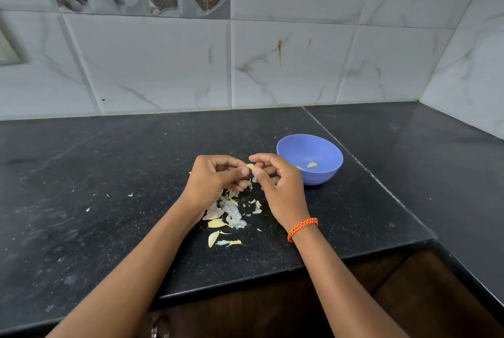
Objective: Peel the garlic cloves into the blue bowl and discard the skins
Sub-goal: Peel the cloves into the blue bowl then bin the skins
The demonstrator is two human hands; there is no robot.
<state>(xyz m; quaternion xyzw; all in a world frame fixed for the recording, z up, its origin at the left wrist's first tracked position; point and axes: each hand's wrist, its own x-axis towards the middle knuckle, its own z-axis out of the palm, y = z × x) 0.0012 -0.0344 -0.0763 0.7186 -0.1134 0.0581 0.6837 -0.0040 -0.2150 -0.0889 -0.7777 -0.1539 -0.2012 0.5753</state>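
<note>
Two hands meet over the dark bench (109,174), and between them I see one small garlic clove (250,166). My left hand (215,182) has its grip pinched on the clove's left end, thumb and forefinger curled in. My right hand (278,187) pinches the other end, the thumb tip touching the clove and the other fingers loosely bent behind it. A scrap of skin (252,182) hangs just below the pinch. The blue bowl (313,176) stands just beside the right hand, on its far right side, and I can make out two peeled cloves (312,165) lying inside it. Under and between my wrists lies a heap of papery skins (230,211) on the bench, with a few yellowish cloves (213,238) at its near edge; whether these are peeled I cannot tell. An orange cord bracelet (302,228) sits on my right wrist. Behind the bench rises a marbled tile wall (272,65).
</note>
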